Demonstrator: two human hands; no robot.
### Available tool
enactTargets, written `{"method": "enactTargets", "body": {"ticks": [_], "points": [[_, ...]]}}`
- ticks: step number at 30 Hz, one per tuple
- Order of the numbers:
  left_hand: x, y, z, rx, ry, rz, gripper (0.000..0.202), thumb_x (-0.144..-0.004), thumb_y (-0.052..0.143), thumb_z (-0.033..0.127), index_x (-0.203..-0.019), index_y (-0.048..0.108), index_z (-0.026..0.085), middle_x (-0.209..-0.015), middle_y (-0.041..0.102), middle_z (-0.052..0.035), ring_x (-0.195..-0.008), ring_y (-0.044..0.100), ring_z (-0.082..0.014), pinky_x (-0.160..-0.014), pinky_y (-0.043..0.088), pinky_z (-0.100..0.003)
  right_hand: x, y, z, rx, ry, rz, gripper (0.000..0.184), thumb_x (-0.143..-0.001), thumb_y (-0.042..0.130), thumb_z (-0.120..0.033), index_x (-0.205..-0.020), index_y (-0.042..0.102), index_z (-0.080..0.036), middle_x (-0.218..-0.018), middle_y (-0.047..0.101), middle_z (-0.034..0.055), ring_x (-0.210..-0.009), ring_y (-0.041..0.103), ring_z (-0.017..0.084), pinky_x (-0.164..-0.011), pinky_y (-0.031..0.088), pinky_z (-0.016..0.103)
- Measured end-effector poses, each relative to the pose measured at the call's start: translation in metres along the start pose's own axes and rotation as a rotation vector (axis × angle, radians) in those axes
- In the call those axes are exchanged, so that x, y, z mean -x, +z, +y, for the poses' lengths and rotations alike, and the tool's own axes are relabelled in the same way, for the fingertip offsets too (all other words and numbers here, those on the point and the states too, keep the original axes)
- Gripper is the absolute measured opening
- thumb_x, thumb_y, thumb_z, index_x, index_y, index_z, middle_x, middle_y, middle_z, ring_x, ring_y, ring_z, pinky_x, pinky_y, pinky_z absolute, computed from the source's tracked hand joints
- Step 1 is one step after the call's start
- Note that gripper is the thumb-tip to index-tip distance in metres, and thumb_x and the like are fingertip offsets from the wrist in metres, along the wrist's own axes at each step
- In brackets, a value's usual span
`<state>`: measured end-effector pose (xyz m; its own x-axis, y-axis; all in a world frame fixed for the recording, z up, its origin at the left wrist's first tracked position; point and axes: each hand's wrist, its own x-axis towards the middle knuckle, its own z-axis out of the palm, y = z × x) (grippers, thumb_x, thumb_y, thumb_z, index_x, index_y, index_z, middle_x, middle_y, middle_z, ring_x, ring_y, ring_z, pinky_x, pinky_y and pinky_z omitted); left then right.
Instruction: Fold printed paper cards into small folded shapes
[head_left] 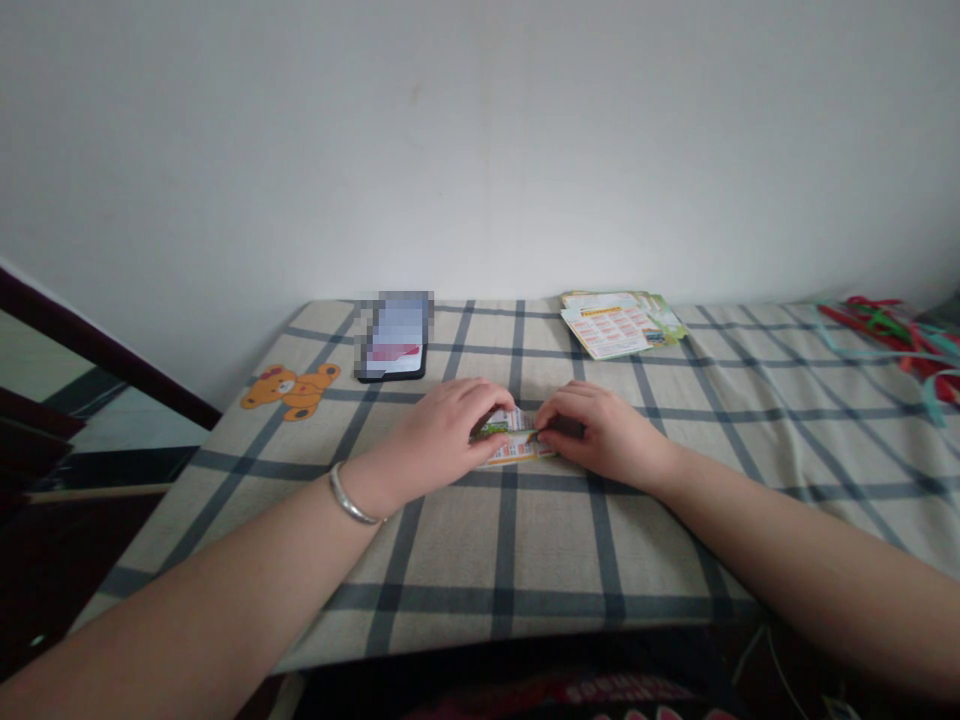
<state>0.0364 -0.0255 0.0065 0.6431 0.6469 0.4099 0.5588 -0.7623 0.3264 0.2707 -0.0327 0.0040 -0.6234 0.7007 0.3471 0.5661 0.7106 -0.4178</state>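
Printed paper card [517,452], creased, white, orange-edged, partly covered

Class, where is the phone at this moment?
In the head view, the phone lies left of centre on the checked tablecloth, near the wall, beyond the left hand and right of the bear figure.

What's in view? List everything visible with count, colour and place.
Handled card: one, multicoloured, front centre
Printed cards: several, white and green, back right
Phone: one, dark-edged, back left
Bear picture: one, orange, left of phone
Ribbons: several, red, green and teal, far right
Checked cloth: one, beige and grey, underneath
Wall: one, whitish, behind
Bars: several, dark red, left
Clothing: some, dark and pink, bottom
Cable: some, pale, bottom right
Bangle: one, silver, left wrist
Left hand: one, at card's left end
Right hand: one, at card's right end
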Motion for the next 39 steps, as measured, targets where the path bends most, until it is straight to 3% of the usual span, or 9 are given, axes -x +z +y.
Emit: {"method": "enactTargets", "body": {"ticks": [5, 10, 18, 26, 39], "points": [[0.001, 0.001, 0.001, -0.015, 0.009, 0.03, 0.031, -0.082, 0.064, 0.017, -0.111, 0.054, 0.02, -0.1, 0.065, -0.0037, -0.095, 0.061, -0.0186, -0.086, 0.05, -0.036, 0.001, 0.002, 0.001, -0.023, 0.024, 0.039, 0.012, -0.08, 0.062, -0.012, -0.09, 0.061, -0.02, -0.082, 0.064, 0.0008, -0.079, 0.057, 0.014, -0.071, 0.044, 0.027], [0.0, -0.002, 0.001, -0.035, 0.069, 0.034, 0.016, -0.084, 0.061, 0.017, -0.099, 0.057, 0.02, -0.094, 0.065, -0.0024, -0.092, 0.06, -0.0185, -0.084, 0.05, -0.037, 0.002, 0.0, -0.002, -0.033, 0.042, 0.053, 0.016, -0.079, 0.063, -0.014, -0.094, 0.06, -0.019, -0.085, 0.064, 0.0016, -0.079, 0.058, 0.014, -0.072, 0.045, 0.027], [0.001, -0.004, 0.004, -0.112, 0.199, 0.079, 0.007, -0.087, 0.056, 0.017, -0.093, 0.056, 0.02, -0.086, 0.065, 0.0018, -0.086, 0.06, -0.0151, -0.103, 0.042, -0.043, 0.0, -0.002, 0.002, 0.012, -0.02, 0.006, 0.007, -0.081, 0.062, -0.016, -0.087, 0.063, -0.019, -0.081, 0.065, 0.002, -0.082, 0.056, 0.017, -0.074, 0.044, 0.029], [0.0, -0.006, 0.008, -0.198, 0.276, 0.15, 0.012, -0.086, 0.056, 0.013, -0.096, 0.058, 0.019, -0.09, 0.064, -0.0011, -0.091, 0.057, -0.0163, -0.107, 0.039, -0.043, -0.001, -0.005, -0.003, 0.074, -0.086, 0.097, 0.006, -0.081, 0.058, -0.013, -0.084, 0.06, -0.019, -0.079, 0.064, 0.0026, -0.079, 0.056, 0.017, -0.071, 0.045, 0.029], [0.0, -0.008, 0.004, -0.299, 0.242, 0.104, 0.008, -0.084, 0.059, 0.016, -0.089, 0.064, 0.02, -0.089, 0.062, -0.0019, -0.093, 0.054, -0.0188, -0.106, 0.038, -0.044, 0.003, -0.007, -0.006, 0.11, -0.282, 0.1, 0.007, -0.089, 0.057, -0.023, -0.092, 0.062, -0.021, -0.084, 0.064, 0.0044, -0.08, 0.056, 0.017, -0.07, 0.046, 0.032]]}}
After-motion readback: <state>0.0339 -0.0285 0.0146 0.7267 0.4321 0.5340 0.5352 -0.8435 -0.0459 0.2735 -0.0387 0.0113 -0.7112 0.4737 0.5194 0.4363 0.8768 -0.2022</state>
